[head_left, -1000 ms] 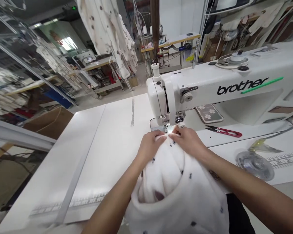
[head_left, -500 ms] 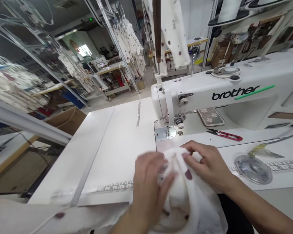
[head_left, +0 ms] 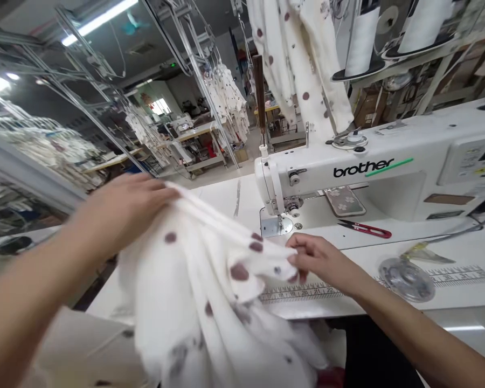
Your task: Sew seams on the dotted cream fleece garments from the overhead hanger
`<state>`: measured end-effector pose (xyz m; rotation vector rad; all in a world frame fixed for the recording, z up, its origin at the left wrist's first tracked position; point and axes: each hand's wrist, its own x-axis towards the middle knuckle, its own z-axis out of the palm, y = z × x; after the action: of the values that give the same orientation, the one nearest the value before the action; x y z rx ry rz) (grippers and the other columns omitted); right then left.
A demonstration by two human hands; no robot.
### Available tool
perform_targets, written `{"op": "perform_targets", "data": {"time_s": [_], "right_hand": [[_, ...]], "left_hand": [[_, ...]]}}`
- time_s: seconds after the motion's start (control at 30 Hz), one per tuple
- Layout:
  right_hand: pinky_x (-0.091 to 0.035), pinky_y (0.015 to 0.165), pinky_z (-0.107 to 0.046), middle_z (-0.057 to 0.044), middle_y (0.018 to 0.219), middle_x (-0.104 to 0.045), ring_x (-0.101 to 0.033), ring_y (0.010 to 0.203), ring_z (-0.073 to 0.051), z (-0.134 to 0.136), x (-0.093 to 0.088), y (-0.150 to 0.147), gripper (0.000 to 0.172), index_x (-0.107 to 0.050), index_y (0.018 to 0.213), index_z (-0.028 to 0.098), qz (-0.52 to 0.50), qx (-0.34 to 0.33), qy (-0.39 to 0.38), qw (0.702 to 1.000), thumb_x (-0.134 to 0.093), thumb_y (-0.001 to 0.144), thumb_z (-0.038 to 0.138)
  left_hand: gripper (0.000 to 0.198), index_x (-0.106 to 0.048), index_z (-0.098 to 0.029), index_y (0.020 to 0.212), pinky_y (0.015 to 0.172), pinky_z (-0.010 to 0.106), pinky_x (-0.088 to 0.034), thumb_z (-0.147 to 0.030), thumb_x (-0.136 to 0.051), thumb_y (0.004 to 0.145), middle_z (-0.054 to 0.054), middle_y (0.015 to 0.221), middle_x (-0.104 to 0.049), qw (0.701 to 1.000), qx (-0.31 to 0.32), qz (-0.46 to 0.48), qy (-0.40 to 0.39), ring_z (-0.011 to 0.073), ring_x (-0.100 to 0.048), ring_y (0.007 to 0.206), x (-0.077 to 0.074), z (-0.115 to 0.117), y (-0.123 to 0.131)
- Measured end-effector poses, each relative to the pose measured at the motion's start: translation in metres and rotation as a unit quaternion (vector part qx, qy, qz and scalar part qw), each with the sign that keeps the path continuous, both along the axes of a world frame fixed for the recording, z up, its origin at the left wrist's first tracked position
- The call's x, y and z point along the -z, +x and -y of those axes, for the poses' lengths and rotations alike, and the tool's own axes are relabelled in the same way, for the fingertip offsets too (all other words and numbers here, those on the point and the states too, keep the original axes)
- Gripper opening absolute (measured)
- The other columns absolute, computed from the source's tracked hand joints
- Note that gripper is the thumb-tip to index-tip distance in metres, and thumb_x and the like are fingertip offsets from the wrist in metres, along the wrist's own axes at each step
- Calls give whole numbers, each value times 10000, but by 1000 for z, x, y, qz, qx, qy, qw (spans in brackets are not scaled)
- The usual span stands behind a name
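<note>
A white garment with dark spots (head_left: 194, 280) is stretched between my two hands over the front of the sewing table. Its upper edge is pulled into a taut line, and folds hang below it. My left hand (head_left: 139, 202), blurred, is closed on the garment's upper left end. At the other end, my right hand (head_left: 313, 256) pinches the cloth between thumb and fingers, just in front of the needle plate. The white sewing machine (head_left: 339, 167) stands behind my right hand; no cloth lies under its presser foot (head_left: 281, 218).
Red thread snips (head_left: 366, 229) and a patterned flat case (head_left: 345, 200) lie on the machine bed. A clear round dish (head_left: 406, 279) sits to the right by a printed ruler strip (head_left: 463, 277). Thread cones (head_left: 361, 43) and hanging spotted garments (head_left: 303, 64) are behind.
My left hand has swung up and to the left, drawing out the garment that was bunched between both hands. My right hand keeps its pinch near the needle. The head view has shifted.
</note>
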<state>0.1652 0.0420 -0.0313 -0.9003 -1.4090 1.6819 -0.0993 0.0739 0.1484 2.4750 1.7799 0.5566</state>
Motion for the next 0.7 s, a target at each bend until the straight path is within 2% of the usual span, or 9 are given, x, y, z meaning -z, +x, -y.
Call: {"op": "perform_targets", "data": {"time_s": [0.07,0.1,0.2,0.23,0.3,0.37,0.5,0.63,0.7], "right_hand": [[-427,503,-222,10,621,-581,-562,570,-132,-21,17,-14,159,-521,740,175,45,63,21,997,-535,713,331],[-407,488,-216,24,574,-556,-537,536,-124,-31,26,-18,154,-519,716,175,64,96,28,993,-542,705,327],[-356,432,-211,61,468,-472,-466,434,-109,-49,49,-21,163,-483,657,183,87,146,28,985,-546,701,327],[-358,424,-213,65,470,-463,-464,424,-108,-52,54,-21,172,-475,655,185,85,151,25,984,-542,704,335],[-386,427,-218,63,511,-464,-484,445,-108,-53,57,-21,184,-475,660,186,81,155,22,984,-542,703,351],[-428,457,-226,54,550,-481,-508,480,-107,-54,56,-20,191,-495,677,182,80,153,18,985,-544,707,365],[-499,540,-252,22,542,-541,-553,525,-118,-65,53,-20,190,-556,690,161,104,119,-6,987,-520,727,344],[-507,528,-247,-6,574,-588,-595,571,-138,-82,54,-16,123,-575,672,158,159,93,-32,982,-509,707,256],[-475,475,-240,8,528,-568,-567,500,-134,-88,57,-13,101,-576,663,167,203,100,-29,974,-516,697,240]], "left_hand": [[282,-645,-161,749,1000,547,-214,26,-439,705,35,867,-602,982,-88,-164,14,315,-421,1151,27,-30,21],[305,-636,-104,734,964,579,-232,66,-385,699,69,833,-594,979,-101,-177,16,336,-448,1120,48,-38,34],[297,-644,-118,826,851,384,-428,35,-410,725,82,861,-636,984,-33,-172,-23,233,-578,903,118,-39,72],[280,-632,-145,912,847,333,-436,-25,-422,771,72,931,-641,989,17,-144,-37,203,-575,917,138,-35,81],[248,-582,-157,1027,864,332,-424,-170,-422,838,80,1039,-620,990,103,-81,-61,206,-553,970,165,-30,91],[254,-560,-146,1013,827,366,-424,-263,-396,858,97,1016,-614,984,138,-50,-98,234,-550,943,177,-31,93],[193,-532,-176,879,686,309,-425,-254,-358,850,59,860,-601,977,115,-14,-180,208,-558,802,184,-44,87],[172,-516,-200,879,690,270,-414,-220,-352,834,17,858,-601,970,85,66,-219,174,-564,783,194,-54,85],[159,-525,-196,863,717,275,-412,-222,-374,823,22,899,-604,972,80,76,-209,179,-566,816,200,-58,86]]}}
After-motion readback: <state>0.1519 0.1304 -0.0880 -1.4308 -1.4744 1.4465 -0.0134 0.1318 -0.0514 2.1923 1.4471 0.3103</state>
